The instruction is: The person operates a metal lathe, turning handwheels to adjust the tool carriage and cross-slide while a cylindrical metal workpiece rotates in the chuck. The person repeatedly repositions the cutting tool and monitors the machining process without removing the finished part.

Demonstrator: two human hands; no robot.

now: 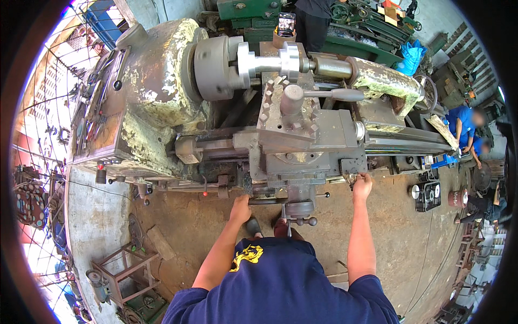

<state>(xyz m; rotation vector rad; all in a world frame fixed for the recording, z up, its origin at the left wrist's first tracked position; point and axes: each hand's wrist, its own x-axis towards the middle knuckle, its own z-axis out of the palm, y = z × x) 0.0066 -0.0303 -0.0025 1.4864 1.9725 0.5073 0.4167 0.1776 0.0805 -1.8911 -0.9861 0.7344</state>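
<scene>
In front of me stands a large metalworking lathe with worn pale paint. My left hand point(241, 209) is closed around the left end of a dark bar point(268, 201) below the carriage. My right hand point(361, 187) is curled at the front right corner of the carriage, beside a flat plate point(353, 166); what its fingers grip there is hidden. A shiny stepped metal workpiece point(268, 63) sits between the chuck point(216, 67) and the tailstock point(377, 81). The tool post point(292, 101), with its long lever, stands just on my side of the workpiece.
Loose tools point(100, 83) lie on the headstock's left side. A ball-ended crank point(305, 221) juts toward me. A metal stand point(127, 272) is at lower left, a black crate point(428, 195) at right. Other people in blue point(458, 121) are at far right; another in dark clothes point(312, 27) stands behind the lathe.
</scene>
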